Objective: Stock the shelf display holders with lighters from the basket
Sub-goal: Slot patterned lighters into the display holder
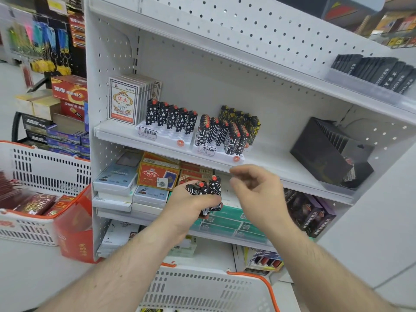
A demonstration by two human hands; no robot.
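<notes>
My left hand (191, 202) grips a small bunch of black-and-white patterned lighters (208, 190) with red tops, held below the middle shelf. My right hand (254, 190) hovers just right of them, fingers loosely curled, holding nothing. On the middle shelf stand two white display holders: the left holder (166, 137) carries a back row of star-patterned lighters (172, 117), its front slots bare; the right holder (221, 154) is packed with circuit-patterned lighters (221, 134) and yellow-black ones behind. A white basket with orange handles (202, 289) sits at the bottom of the view.
Playing-card packs (123, 100) stand left of the holders. A black box (331, 152) sits at the shelf's right. Boxed goods (157, 176) fill the lower shelves. A second white basket (40, 170) with red packets stands at the left, beside a red bag (74, 224).
</notes>
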